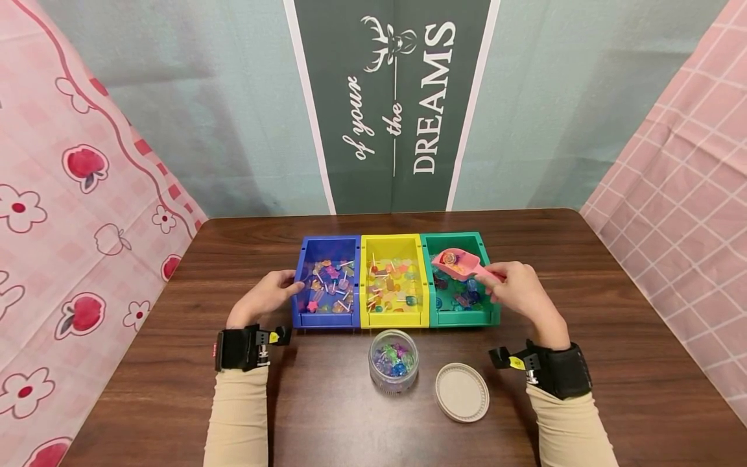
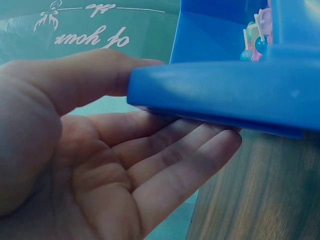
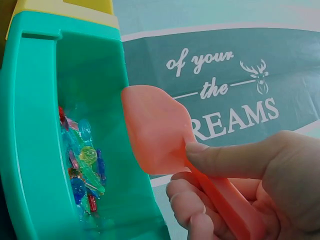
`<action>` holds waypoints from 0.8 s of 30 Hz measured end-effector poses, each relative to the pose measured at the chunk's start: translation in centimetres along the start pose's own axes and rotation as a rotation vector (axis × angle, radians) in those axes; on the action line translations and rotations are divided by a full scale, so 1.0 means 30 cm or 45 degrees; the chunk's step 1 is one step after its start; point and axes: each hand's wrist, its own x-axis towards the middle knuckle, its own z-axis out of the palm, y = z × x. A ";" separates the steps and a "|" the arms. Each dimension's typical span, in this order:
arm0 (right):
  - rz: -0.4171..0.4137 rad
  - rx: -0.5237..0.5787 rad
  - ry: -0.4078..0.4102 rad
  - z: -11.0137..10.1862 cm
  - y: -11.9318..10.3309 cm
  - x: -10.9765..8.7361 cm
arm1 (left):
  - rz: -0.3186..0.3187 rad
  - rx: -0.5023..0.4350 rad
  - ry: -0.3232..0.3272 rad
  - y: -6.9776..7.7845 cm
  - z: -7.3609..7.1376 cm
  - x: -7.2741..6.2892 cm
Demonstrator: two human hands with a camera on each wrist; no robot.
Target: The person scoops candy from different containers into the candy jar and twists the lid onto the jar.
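My right hand (image 1: pixel 516 288) grips the handle of a pink scoop (image 1: pixel 458 263), thumb laid along it, above the green bin (image 1: pixel 498 318). In the head view the scoop carries a few small colourful pieces, one a yellow-orange swirl; the right wrist view shows only its pink underside (image 3: pixel 155 130). Translucent trinkets (image 3: pixel 87 155) lie in the green bin below. At the other end, my left hand (image 1: pixel 265 295) holds the side of the blue bin (image 1: pixel 327 320). Its thumb is at the rim and its fingers (image 2: pixel 175 165) reach along underneath.
Between the two bins is a yellow bin (image 1: pixel 395 319) of lollipop-shaped trinkets. In front stands an uncovered clear jar (image 1: pixel 378 383) with colourful pieces inside. A round cream lid (image 1: pixel 462 393) lies to its right on the brown table (image 1: pixel 327 415). A printed cloth (image 1: pixel 233 130) hangs behind.
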 end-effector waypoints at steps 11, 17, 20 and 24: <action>-0.075 -0.011 0.011 -0.020 -0.002 -0.015 | 0.022 0.009 -0.011 0.002 -0.003 0.001; -0.110 -0.011 0.001 -0.027 -0.006 -0.023 | 0.031 0.014 -0.009 0.007 -0.005 -0.004; -0.137 -0.003 -0.008 -0.030 -0.011 -0.026 | 0.033 0.018 -0.007 0.006 -0.006 -0.003; -0.186 0.004 -0.040 -0.037 -0.017 -0.032 | 0.038 0.030 -0.001 0.004 -0.005 0.000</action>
